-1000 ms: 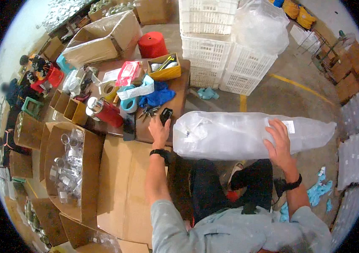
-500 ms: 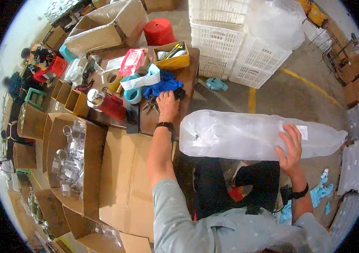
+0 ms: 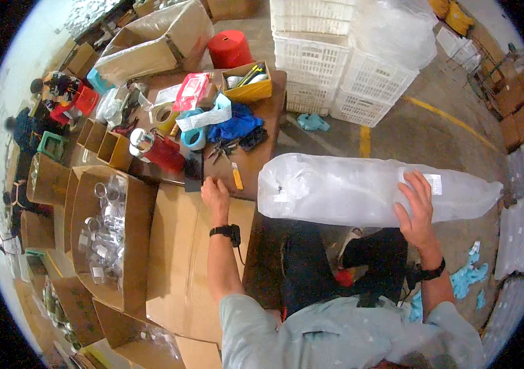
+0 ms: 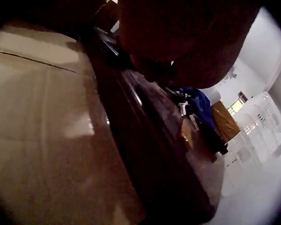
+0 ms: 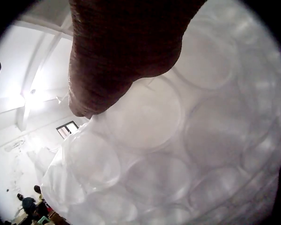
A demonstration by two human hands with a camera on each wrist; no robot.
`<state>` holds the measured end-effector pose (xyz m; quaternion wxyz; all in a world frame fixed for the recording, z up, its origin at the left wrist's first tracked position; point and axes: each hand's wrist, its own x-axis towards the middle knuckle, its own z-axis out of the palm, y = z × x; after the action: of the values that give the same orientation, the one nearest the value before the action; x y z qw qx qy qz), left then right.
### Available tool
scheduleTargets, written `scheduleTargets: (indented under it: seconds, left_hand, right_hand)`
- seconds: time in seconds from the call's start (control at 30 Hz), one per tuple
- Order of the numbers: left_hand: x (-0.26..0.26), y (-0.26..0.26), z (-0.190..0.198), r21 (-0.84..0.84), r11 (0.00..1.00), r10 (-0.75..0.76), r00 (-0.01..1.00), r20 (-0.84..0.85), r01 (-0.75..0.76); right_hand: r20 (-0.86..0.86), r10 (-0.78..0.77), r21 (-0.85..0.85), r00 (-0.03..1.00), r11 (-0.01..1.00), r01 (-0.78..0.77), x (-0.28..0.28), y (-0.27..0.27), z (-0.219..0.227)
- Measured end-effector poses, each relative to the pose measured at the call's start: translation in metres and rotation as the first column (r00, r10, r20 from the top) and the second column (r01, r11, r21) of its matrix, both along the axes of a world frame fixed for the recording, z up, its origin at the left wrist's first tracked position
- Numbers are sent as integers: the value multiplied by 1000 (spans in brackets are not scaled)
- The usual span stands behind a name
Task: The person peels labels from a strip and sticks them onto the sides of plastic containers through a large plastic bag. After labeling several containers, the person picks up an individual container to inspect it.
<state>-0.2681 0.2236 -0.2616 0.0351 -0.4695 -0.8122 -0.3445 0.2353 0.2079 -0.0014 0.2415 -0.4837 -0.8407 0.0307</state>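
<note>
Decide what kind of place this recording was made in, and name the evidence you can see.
Probably a packing workshop or small warehouse: stacked white plastic crates, open cardboard boxes holding small clear items, and a cluttered worktable with tape and tools on a bare concrete floor.

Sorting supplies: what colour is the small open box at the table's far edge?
Yellow box, clearest in the head view.
</note>
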Motion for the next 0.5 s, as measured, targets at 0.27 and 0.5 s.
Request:
scheduleTargets:
  seconds: [0.27, 0.5]
  left_hand:
    - [33, -14, 31, -190, 979, -86, 995, -53, 75]
    - [50, 14, 17, -284, 959, -45, 974, -222, -21]
  right_hand:
    - [11, 1, 39, 1000, 999, -2, -1, 5, -5]
    - [-4, -10, 89, 1000, 996, 11, 3, 4, -8]
